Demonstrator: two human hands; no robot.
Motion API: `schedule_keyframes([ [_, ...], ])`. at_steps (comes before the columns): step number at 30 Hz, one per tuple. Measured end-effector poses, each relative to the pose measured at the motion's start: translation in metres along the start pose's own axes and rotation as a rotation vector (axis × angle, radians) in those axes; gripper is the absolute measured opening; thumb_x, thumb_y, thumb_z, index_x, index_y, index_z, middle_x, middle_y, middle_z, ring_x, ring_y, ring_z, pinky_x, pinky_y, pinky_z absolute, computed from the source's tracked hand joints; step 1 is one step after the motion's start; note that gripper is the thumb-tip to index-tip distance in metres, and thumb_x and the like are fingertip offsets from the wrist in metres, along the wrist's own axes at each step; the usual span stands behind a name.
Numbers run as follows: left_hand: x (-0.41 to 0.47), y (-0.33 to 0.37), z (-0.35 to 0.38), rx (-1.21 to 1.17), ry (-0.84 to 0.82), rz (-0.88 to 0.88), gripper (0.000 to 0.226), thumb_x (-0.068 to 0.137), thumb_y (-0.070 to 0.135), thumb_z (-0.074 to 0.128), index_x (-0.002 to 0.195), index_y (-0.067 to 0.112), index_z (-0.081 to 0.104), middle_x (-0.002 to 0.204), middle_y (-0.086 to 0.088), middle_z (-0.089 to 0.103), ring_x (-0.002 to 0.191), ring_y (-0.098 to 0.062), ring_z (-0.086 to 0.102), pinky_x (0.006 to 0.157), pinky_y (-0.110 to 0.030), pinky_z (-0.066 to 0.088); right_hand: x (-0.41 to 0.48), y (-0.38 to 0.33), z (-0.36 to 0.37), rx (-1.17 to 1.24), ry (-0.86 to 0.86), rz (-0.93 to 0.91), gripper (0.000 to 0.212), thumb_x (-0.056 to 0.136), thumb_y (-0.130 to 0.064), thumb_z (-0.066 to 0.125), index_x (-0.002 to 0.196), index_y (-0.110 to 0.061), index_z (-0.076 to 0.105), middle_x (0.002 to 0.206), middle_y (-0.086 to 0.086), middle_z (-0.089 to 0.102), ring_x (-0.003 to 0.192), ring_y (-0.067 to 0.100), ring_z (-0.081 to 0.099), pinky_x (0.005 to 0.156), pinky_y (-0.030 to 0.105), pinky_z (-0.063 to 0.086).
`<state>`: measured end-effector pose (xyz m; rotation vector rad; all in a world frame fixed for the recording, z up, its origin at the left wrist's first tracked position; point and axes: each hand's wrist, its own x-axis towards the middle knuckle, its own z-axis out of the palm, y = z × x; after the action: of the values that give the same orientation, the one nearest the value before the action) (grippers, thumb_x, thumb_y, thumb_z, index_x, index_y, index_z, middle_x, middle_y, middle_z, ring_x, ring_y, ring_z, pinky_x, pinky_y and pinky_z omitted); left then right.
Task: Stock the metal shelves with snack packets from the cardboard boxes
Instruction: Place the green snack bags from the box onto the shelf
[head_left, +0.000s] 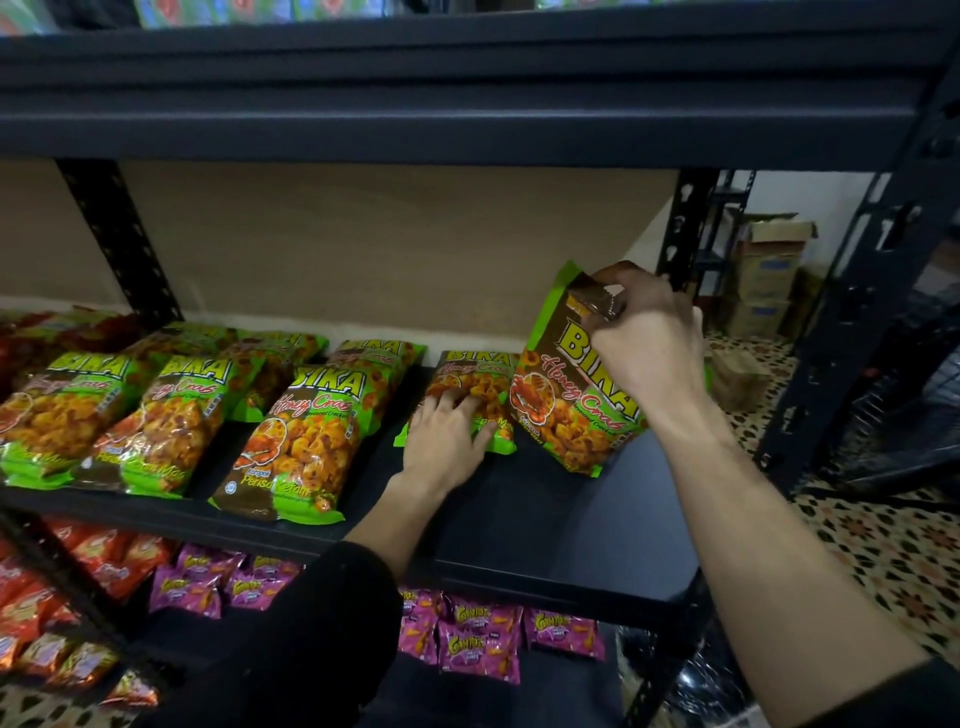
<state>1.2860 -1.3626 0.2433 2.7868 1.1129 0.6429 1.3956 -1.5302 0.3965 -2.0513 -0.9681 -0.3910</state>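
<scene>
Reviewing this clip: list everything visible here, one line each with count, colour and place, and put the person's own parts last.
Shelf unit: one, dark metal, fills the frame.
Honey crab packets lying flat: at least seven, green and brown, middle shelf, left to centre.
Held packet: one, green and brown, upright at the right end of the row.
Purple packets: several, lower shelf.
Red-orange packets: several, lower shelf, left.
Cardboard boxes: a stack, brown, on the floor behind, right.
Floor tiles: patterned, right.
Left hand: flat on a lying packet.
Right hand: gripping the held packet's top.
</scene>
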Motion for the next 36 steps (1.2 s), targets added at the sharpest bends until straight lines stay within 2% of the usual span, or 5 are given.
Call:
schedule_keyframes([
  [9, -0.022, 0.009, -0.035, -0.744, 0.182, -0.026, 0.032, 0.103, 0.041, 0.041, 0.111, 0.02, 0.063, 0.11, 0.004, 0.063, 0.106, -0.012, 0.057, 0.09, -0.03, 0.045, 0.005, -0.017, -0.014, -0.033, -0.178, -0.027, 0.039, 0.083, -0.02, 0.071, 0.12, -0.032, 0.069, 0.118, 0.001, 0.07, 0.11, 0.026, 0.062, 0.105, 0.045, 0.044],
  [13, -0.044, 0.017, -0.049, -1.003, -0.012, 0.037, 0.049, 0.099, 0.059, 0.035, 0.129, 0.025, 0.057, 0.122, 0.018, 0.061, 0.116, 0.007, 0.054, 0.097, -0.014, 0.041, 0.013, -0.029, -0.028, -0.033, -0.396, -0.007, 0.037, 0.082, -0.028, 0.079, 0.118, -0.034, 0.071, 0.119, -0.003, 0.069, 0.106, 0.022, 0.064, 0.1, 0.043, 0.049],
  [20, -0.062, 0.016, -0.053, -1.072, -0.004, 0.047, 0.053, 0.093, 0.059, 0.049, 0.136, 0.029, 0.045, 0.125, 0.017, 0.06, 0.115, 0.003, 0.058, 0.09, -0.015, 0.048, 0.02, -0.048, -0.032, -0.04, -0.601, -0.104, 0.03, 0.082, -0.028, 0.079, 0.109, -0.039, 0.072, 0.094, -0.013, 0.069, 0.077, 0.004, 0.062, 0.072, 0.023, 0.05],
  [30, -0.073, -0.001, -0.052, -1.223, 0.056, -0.255, 0.03, 0.097, 0.043, 0.053, 0.108, 0.018, 0.067, 0.09, -0.004, 0.076, 0.081, -0.02, 0.074, 0.07, -0.034, 0.059, 0.01, -0.023, 0.024, 0.084, -0.412, -0.054, 0.047, 0.077, -0.046, 0.08, 0.12, -0.028, 0.069, 0.119, -0.001, 0.069, 0.117, 0.02, 0.059, 0.1, 0.029, 0.045],
  [36, -0.061, -0.025, -0.038, -1.052, 0.03, -0.404, 0.036, 0.095, 0.05, 0.055, 0.101, 0.018, 0.069, 0.087, -0.001, 0.076, 0.08, -0.016, 0.074, 0.079, -0.04, 0.059, -0.023, 0.033, 0.082, 0.53, -0.375, 0.405, 0.027, 0.092, -0.035, 0.068, 0.111, -0.016, 0.067, 0.106, 0.003, 0.071, 0.098, 0.022, 0.065, 0.079, 0.029, 0.05],
])
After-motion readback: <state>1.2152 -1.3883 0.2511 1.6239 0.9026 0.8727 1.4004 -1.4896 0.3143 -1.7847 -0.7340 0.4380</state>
